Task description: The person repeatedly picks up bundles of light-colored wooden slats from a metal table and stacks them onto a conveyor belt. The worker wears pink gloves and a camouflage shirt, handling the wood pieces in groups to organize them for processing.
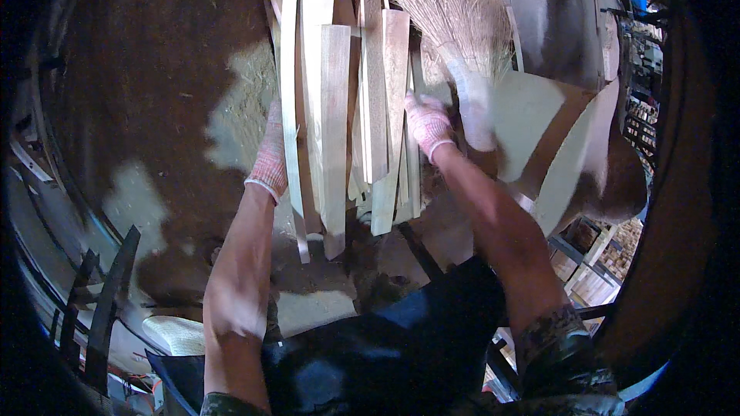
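Observation:
A loose bundle of pale wooden slats [334, 131] lies lengthwise in front of me, with uneven ends pointing toward me. My left hand [270, 156], in a pinkish-white knit glove, presses against the bundle's left side; its fingers are mostly hidden by the slats. On the other side my right hand [428, 123], gloved alike, grips the outer slats with its fingers partly tucked behind them. Between them the two hands hold the bundle from both sides. Right of the slats lies a straw broom [462, 15], its pale wrapped handle close to my right hand.
A brown, dusty work surface [154, 54] spreads to the left. Large curved pale sheets [566, 139] stand at the right, past the broom. Dark metal bars [112, 300] rise at the lower left. Stacked wood pieces [597, 258] show below at the right.

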The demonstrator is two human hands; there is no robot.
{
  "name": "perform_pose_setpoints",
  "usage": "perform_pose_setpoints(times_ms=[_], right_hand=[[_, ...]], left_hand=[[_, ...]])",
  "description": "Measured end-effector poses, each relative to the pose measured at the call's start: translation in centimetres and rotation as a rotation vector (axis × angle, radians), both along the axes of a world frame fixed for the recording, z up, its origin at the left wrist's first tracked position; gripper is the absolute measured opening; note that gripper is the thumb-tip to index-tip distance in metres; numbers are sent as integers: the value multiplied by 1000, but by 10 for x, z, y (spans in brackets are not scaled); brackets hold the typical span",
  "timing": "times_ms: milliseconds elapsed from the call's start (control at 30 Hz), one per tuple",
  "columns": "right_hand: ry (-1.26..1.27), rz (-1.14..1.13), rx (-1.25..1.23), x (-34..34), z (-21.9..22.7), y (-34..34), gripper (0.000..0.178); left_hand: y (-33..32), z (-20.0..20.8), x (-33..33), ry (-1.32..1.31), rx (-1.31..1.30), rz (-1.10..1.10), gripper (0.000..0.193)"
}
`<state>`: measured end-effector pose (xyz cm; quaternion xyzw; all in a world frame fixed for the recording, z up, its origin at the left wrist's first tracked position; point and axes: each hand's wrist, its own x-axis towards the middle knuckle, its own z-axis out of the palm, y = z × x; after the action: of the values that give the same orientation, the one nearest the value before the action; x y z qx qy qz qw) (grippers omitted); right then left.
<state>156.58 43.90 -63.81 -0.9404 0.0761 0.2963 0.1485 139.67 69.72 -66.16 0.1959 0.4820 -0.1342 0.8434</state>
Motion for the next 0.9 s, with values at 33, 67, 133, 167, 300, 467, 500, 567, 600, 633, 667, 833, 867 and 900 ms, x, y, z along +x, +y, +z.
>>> perform_pose_setpoints(times_ms=[33,67,133,167,300,467,500,567,600,633,667,833,867,900], right_hand=[[19,-98,11,-4,23,19,60],[55,-134,8,-4,27,19,61],[59,-6,114,0,18,9,66],[106,-120,306,-3,21,17,75],[263,-438,602,-9,9,8,58],[-118,195,193,-9,-3,31,53],[-86,141,75,-17,-3,34,57],[31,104,18,-19,1,39,64],[110,126,80,-10,9,39,69],[145,-16,121,-10,13,45,65],[117,-70,93,-7,-11,31,68],[194,-259,406,2,-11,28,93],[280,-275,361,4,-7,28,94],[377,-280,315,6,-1,33,96]], left_hand=[[2,8,2,-17,-26,6,94],[0,14,4,-34,-50,8,95],[6,15,0,-11,-77,43,92],[10,17,-7,-23,-69,68,88],[39,0,-42,-96,-162,104,68],[52,1,-52,137,236,19,73],[50,-8,-54,93,200,59,78],[44,10,-42,64,-76,66,76],[36,25,-35,38,-181,98,75],[28,26,-45,3,-138,157,75],[12,13,-39,-15,-59,165,76],[23,-85,-84,-145,269,-154,89],[23,-66,-70,-125,226,-128,92],[26,-21,-45,-71,79,-2,95]])
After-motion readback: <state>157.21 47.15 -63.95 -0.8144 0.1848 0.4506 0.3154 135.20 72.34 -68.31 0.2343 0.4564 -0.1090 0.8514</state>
